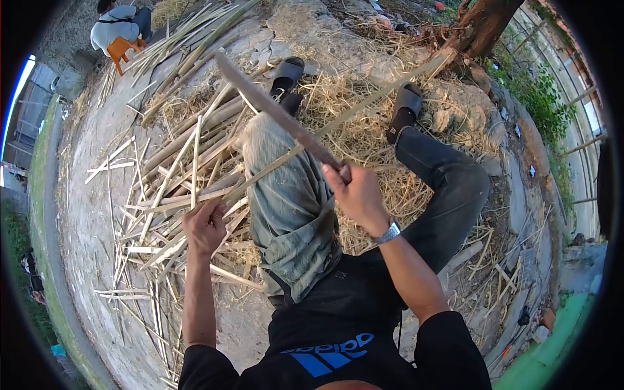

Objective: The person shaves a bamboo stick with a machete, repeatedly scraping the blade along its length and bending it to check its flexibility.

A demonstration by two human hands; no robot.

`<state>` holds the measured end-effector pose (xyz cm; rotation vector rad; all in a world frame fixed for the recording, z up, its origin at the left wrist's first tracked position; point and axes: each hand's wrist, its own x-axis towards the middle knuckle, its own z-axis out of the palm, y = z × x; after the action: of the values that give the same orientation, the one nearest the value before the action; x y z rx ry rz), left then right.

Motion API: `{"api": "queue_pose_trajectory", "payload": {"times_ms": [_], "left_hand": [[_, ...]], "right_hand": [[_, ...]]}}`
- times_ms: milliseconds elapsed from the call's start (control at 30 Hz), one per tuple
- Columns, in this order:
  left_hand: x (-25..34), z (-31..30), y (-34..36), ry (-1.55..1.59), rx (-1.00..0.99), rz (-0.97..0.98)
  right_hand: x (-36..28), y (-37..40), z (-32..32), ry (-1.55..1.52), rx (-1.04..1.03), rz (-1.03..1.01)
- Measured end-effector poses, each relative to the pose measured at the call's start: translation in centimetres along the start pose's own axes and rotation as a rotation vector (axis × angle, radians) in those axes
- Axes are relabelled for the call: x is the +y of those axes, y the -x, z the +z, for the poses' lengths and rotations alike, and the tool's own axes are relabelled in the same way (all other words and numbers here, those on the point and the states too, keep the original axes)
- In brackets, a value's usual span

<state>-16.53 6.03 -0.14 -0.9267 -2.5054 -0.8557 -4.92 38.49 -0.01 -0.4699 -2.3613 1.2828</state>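
Note:
In my right hand (356,195) is the handle of a long machete (270,107), its blade slanting up and to the left over my knee. My left hand (204,226) pinches the near end of a long bamboo strip (374,97). From there the strip crosses a grey cloth (279,201) draped over my leg and passes under the machete. Its far end reaches toward the tree trunk (487,29). Right beside my left hand lies a heap of split bamboo pieces (185,188).
Bamboo shavings (344,110) cover the ground between my feet. Long bamboo poles (201,45) lie at the upper left, near a person (120,26) on an orange chair (121,51). Stones (442,121) and green plants (549,107) are on the right.

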Motion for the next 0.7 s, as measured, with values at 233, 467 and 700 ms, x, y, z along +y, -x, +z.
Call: {"api": "queue_pose_trajectory", "payload": {"times_ms": [233, 467, 700], "left_hand": [[-2.6, -1.2, 1.2, -0.037, 0.041, 0.116], [-0.7, -1.0, 0.5, 0.009, -0.037, 0.014], [0.0, -1.3, 0.4, 0.016, -0.003, 0.016]], "right_hand": [[4.6, -4.6, -4.0, -0.053, 0.221, 0.322], [-1.4, 3.0, 0.9, -0.059, -0.155, 0.056], [1.8, -1.7, -3.3, 0.016, 0.088, 0.198]]}}
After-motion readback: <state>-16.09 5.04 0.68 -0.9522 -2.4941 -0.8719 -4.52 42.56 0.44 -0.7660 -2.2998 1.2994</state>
